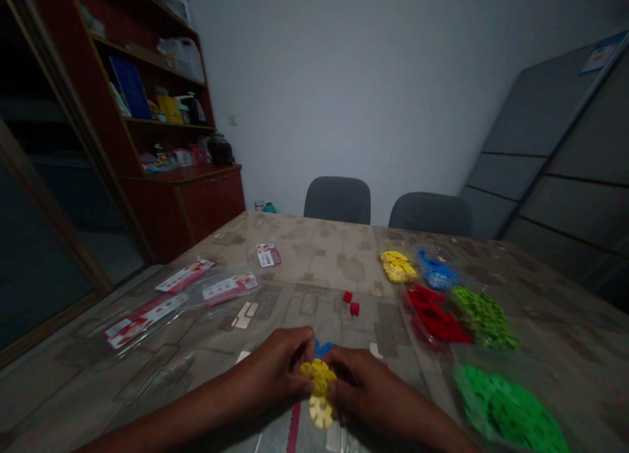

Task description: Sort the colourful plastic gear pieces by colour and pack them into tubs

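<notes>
Both hands meet low in the middle of the head view, over the table. My left hand is closed, pinching the left side of a cluster of yellow notched disc pieces. My right hand grips the same cluster from the right, thumb and fingers closed. A paler yellow notched disc hangs at the cluster's lower end. Just beyond it, a blue piece shows between the hands; whether it is joined to the yellow ones, I cannot tell. Two small red pieces lie on the table ahead.
At the right stand clear packs of yellow pieces, blue pieces, red pieces, light-green pieces and large green plates. Clear packages with printed labels lie left on the patterned table. Two grey chairs stand behind.
</notes>
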Tool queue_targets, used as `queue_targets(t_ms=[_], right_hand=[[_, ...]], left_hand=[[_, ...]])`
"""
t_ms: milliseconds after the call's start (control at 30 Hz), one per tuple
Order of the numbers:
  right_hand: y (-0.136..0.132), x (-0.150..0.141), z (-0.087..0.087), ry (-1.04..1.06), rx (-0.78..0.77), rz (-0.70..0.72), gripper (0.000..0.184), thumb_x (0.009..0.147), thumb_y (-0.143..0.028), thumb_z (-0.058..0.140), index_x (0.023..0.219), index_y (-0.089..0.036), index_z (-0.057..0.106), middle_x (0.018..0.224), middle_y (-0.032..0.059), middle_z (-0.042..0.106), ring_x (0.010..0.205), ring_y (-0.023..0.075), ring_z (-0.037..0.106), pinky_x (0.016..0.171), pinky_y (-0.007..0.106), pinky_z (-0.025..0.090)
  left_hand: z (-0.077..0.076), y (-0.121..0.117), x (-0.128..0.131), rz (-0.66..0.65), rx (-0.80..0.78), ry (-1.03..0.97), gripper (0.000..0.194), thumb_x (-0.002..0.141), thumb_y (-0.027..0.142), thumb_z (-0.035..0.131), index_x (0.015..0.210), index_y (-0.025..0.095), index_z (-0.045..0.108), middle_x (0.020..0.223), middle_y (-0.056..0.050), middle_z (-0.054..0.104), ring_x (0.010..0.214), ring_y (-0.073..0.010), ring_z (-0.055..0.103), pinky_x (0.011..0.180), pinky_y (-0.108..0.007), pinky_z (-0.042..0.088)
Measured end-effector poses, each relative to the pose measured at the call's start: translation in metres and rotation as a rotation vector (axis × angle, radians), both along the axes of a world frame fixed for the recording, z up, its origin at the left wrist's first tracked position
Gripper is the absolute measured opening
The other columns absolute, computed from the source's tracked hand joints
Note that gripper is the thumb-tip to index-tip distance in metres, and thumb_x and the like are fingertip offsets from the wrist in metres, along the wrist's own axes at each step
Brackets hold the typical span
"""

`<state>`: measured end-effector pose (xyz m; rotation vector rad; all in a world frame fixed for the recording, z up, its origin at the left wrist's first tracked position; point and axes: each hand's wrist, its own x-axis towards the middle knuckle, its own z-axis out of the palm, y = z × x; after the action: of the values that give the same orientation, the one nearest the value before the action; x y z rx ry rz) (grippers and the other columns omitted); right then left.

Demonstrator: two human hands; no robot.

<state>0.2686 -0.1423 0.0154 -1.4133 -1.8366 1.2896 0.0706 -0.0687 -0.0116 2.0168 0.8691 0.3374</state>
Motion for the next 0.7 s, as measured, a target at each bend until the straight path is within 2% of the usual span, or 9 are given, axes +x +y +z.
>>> queue_targets(t_ms=[167,300,433,533,600,700], right_hand=[[-0.001,-0.006,0.003,-0.183,0.147,-0.084,0.014,0.080,-0.016,0.057,0.088,-0.017,0.069,0.085,0.0019,0.069,0.078,0.0159,0.059,0.068,0.023,0.040],[0.006,0.004,0.009,-0.301,0.203,-0.110,0.016,0.084,-0.018,0.054,0.089,-0.016,0.069,0.083,0.0034,0.071,0.075,0.0172,0.061,0.066,0.024,0.040],[0.031,0.048,0.032,-0.499,0.308,-0.309,0.014,0.088,-0.024,0.056,0.087,-0.017,0.068,0.082,0.0035,0.070,0.076,0.0191,0.062,0.068,0.026,0.042],[0.065,0.096,0.051,-0.587,0.283,-0.470,0.020,0.094,-0.025,0.051,0.089,-0.014,0.067,0.086,0.0071,0.069,0.080,0.0213,0.064,0.067,0.029,0.045],[0.091,0.126,0.061,-0.636,0.239,-0.586,0.019,0.096,-0.025,0.054,0.098,-0.011,0.068,0.095,0.0087,0.069,0.087,0.0228,0.066,0.074,0.033,0.051],[0.125,0.159,0.069,-0.636,0.158,-0.664,0.030,0.096,-0.035,0.062,0.121,-0.017,0.062,0.120,0.0074,0.065,0.099,0.0227,0.066,0.084,0.042,0.057]], left_hand=[[0.008,-0.007,0.002,0.023,0.064,0.012,0.021,0.068,0.014,0.064,0.079,0.020,0.048,0.072,0.007,0.050,0.067,-0.0128,0.045,0.057,-0.023,0.030],[0.020,-0.003,-0.002,-0.012,0.071,-0.008,0.023,0.073,0.016,0.064,0.092,0.021,0.053,0.080,0.005,0.055,0.073,-0.0141,0.052,0.062,-0.023,0.037],[0.021,0.016,-0.013,0.024,0.213,-0.031,0.020,0.084,0.023,0.060,0.103,0.022,0.056,0.092,0.001,0.062,0.079,-0.0161,0.058,0.069,-0.025,0.043],[0.017,0.032,-0.022,0.065,0.273,0.009,0.018,0.086,0.025,0.057,0.105,0.021,0.057,0.094,-0.001,0.064,0.078,-0.0174,0.059,0.070,-0.027,0.044],[0.015,0.041,-0.027,0.089,0.304,0.028,0.019,0.086,0.025,0.056,0.105,0.021,0.058,0.094,-0.002,0.065,0.082,-0.0189,0.061,0.072,-0.028,0.045],[0.016,0.049,-0.033,0.119,0.304,0.041,0.017,0.086,0.024,0.055,0.102,0.020,0.058,0.096,-0.003,0.067,0.087,-0.0206,0.062,0.075,-0.030,0.046]])
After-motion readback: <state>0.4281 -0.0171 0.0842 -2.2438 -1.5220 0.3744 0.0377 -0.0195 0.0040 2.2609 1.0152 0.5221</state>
